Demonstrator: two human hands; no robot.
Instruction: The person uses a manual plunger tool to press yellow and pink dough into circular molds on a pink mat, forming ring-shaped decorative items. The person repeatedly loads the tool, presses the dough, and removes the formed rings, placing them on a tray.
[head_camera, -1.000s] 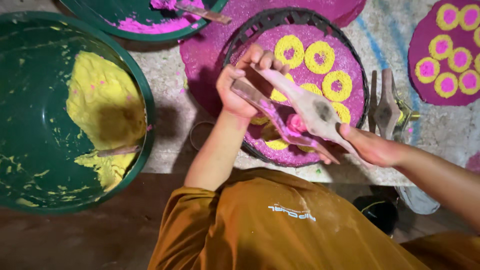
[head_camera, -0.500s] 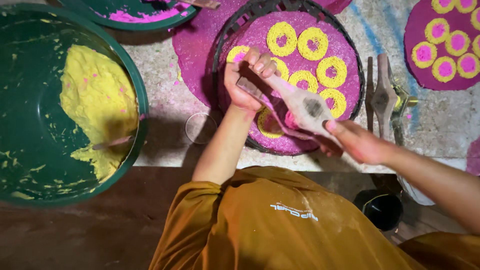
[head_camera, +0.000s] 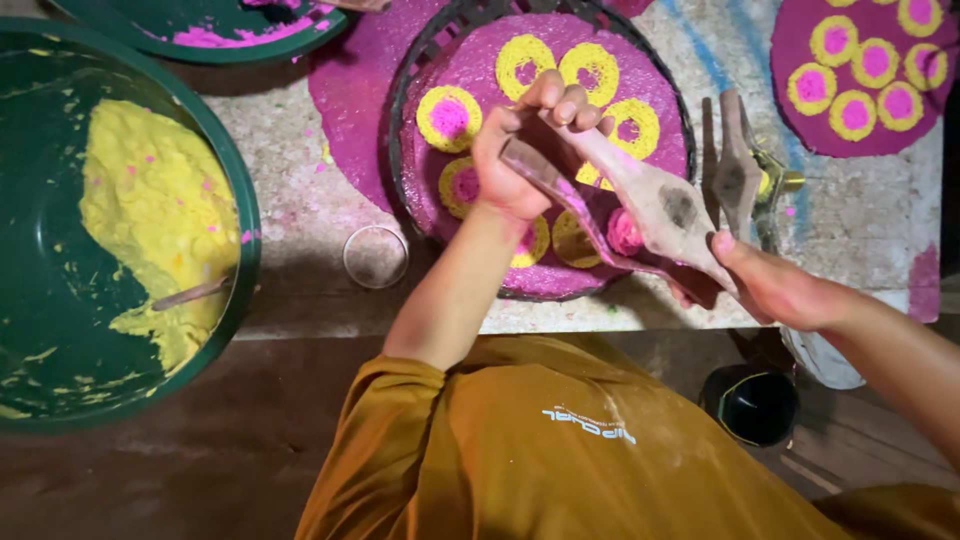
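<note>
My left hand (head_camera: 525, 150) grips the upper ends of a hinged wooden press mould (head_camera: 655, 205), whose two long halves stand apart. My right hand (head_camera: 770, 285) holds the lower end of the same mould. Between the halves sits a small pink lump (head_camera: 625, 232). Below the mould lies a round purple sheet (head_camera: 470, 70) on a dark wire basket (head_camera: 412, 70). Yellow rings with pink centres (head_camera: 449, 117) dot the purple sheet.
A big green basin (head_camera: 40, 300) at the left holds yellow paste (head_camera: 150, 210) and a stick. A second green basin (head_camera: 200, 30) with pink paste is at the top. Another purple sheet with rings (head_camera: 855, 80) lies top right. A small glass ring (head_camera: 375, 256), a second wooden mould (head_camera: 738, 165) and a black cup (head_camera: 752, 402) are near.
The view has shifted, so everything sits lower and to the left than before. Both hands keep hold of the wooden mould, whose halves still stand apart with the pink lump between them.
</note>
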